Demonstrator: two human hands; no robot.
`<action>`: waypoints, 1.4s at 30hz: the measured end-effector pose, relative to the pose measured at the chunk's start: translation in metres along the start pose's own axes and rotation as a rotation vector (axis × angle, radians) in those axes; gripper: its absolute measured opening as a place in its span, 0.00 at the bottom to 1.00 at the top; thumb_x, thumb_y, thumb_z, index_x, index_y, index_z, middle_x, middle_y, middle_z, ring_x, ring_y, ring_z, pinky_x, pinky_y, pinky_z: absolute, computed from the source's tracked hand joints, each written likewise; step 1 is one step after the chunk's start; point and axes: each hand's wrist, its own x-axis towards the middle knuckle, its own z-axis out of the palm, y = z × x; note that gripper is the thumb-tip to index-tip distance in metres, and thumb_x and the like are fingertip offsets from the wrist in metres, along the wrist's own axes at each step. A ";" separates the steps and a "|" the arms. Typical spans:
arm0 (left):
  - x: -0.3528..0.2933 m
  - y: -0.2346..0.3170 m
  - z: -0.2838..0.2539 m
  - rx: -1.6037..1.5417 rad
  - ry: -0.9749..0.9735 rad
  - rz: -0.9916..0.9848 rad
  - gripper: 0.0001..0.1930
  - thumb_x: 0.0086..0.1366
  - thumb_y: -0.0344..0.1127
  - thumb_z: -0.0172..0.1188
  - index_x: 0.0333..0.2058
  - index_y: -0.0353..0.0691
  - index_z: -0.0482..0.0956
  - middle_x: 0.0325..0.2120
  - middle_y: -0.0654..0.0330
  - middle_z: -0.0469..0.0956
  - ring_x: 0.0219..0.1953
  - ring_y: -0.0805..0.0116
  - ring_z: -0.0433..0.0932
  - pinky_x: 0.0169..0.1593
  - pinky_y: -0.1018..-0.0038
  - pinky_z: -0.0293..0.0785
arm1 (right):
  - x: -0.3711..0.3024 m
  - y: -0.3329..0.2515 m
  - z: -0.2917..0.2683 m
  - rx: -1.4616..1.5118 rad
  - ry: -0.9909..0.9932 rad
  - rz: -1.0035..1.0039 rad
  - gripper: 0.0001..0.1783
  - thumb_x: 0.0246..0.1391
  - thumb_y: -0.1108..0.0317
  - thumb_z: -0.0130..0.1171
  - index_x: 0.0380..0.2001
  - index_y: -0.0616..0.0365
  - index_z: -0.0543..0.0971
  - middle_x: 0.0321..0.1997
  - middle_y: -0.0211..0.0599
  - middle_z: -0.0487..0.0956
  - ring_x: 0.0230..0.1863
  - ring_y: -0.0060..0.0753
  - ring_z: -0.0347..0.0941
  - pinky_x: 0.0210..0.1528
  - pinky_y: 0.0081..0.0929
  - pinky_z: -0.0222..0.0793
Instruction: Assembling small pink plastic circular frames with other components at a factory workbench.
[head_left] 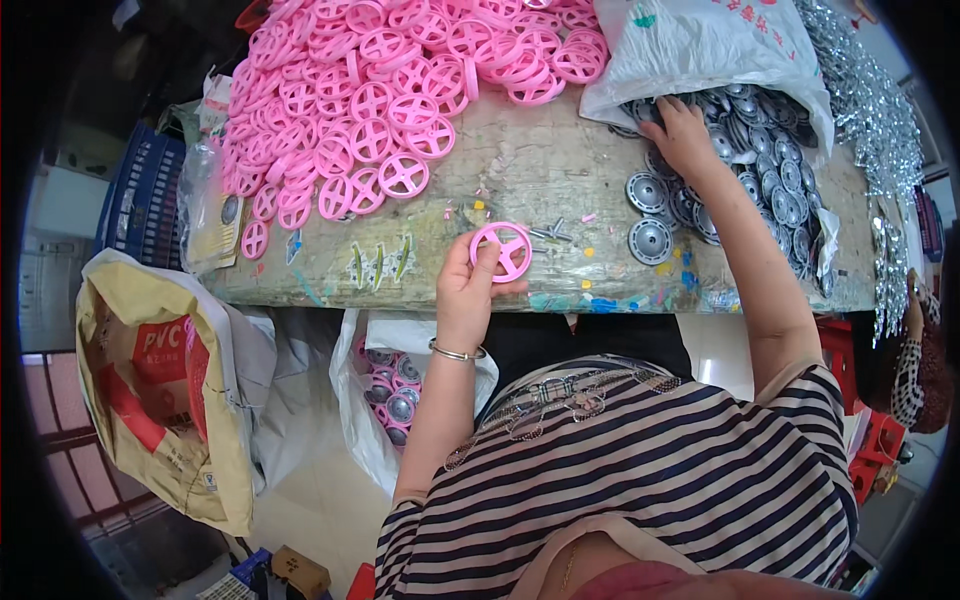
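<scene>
My left hand (468, 285) holds a pink plastic wheel ring (502, 252) with crossed spokes near the front edge of the table, thumb over its rim. At the right, my right hand (685, 140) reaches into a heap of grey plastic wheel discs (785, 190) at the mouth of a white sack (715, 45). Its fingers are apart, touching the discs; nothing shows held in them, though the fingertips are partly lost among the pieces. A single grey disc (650, 242) lies at the near side of that heap. Small metal pins (550, 234) rest beside the pink ring.
A large pile of pink wheel rings (380, 100) covers the far left of the worktable (530, 150). Below the edge, an open white bag (355, 420) contains pink-and-grey wheels (395, 390). A yellowish sack (170, 400) stands left. Silver tinsel (885, 150) hangs at the right, near another person's sleeve (908, 390).
</scene>
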 end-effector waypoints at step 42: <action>0.004 -0.009 -0.008 -0.346 -0.006 0.188 0.22 0.71 0.39 0.44 0.60 0.38 0.57 0.51 0.54 0.68 0.49 0.63 0.74 0.52 0.66 0.74 | -0.045 -0.220 -0.066 1.307 -0.546 0.104 0.13 0.55 0.66 0.58 0.39 0.63 0.75 0.32 0.32 0.77 0.35 0.20 0.71 0.38 0.22 0.69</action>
